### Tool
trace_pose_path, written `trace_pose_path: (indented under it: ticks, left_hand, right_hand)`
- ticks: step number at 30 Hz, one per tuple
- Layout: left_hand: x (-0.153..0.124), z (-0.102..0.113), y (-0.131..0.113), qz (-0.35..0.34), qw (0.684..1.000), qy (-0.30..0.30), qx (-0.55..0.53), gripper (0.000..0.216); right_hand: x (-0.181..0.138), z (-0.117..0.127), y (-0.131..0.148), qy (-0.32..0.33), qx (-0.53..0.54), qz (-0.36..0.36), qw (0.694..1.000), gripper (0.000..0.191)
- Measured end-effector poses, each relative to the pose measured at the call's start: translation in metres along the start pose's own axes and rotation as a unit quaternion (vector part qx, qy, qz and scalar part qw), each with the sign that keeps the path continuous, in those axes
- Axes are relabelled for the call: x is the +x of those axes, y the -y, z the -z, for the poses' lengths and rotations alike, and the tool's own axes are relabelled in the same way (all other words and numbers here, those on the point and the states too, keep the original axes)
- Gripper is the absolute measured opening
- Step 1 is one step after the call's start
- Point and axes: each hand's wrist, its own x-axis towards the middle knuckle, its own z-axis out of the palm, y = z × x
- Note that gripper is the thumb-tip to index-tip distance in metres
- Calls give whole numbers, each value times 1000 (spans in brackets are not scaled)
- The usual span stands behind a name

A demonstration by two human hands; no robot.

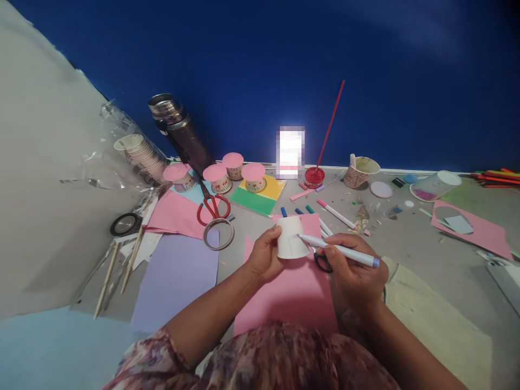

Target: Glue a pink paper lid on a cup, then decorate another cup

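Note:
My left hand (pixel 266 254) grips a white paper cup (pixel 289 246) by its left side, the cup upside down with its wide rim low. Between the fingers and thumb of my right hand (pixel 357 271) is a white felt-tip pen (pixel 345 250) with a lilac end. Its tip meets the cup's side, where faint marks show. Under the cup lies a sheet of pink paper (pixel 300 303). Behind my right fingers, black-handled scissors (pixel 322 264) are partly hidden. More felt-tip pens, one with a pink cap (pixel 337 214), lie just beyond the cup.
Several decorated cups with pink tops (pixel 254 179) stand at the back left, near red-handled scissors (pixel 213 208) and a tall dark flask (pixel 187 135). Purple paper (pixel 179 276) lies left. A red stick (pixel 331 124) rises from a small red dish (pixel 314 177). A patterned cup (pixel 359 174) stands back right.

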Motion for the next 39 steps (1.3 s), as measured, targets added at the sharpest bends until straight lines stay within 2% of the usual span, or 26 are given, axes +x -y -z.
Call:
trace_pose_path:
  ticks: [6, 9, 24, 34, 39]
  left_hand:
    - [0, 2, 1, -4, 1000, -15, 2, 40]
    - [0, 3, 1, -7, 1000, -16, 7, 40]
    - [-1, -2, 2, -20, 998, -6, 62, 56]
    - [-1, -1, 4, -23, 997, 2, 72, 53]
    - [0, 0, 5, -26, 997, -6, 75, 52]
  right_hand:
    - [0, 1, 0, 9, -3, 33, 999, 7]
    - [1, 1, 0, 1, -5, 20, 1000, 7]
    - [3, 3, 2, 50, -5, 80, 996, 7]
    - [5, 3, 9, 49, -18, 73, 996, 3]
    - [3, 3, 4, 51, 17, 49, 997, 4]
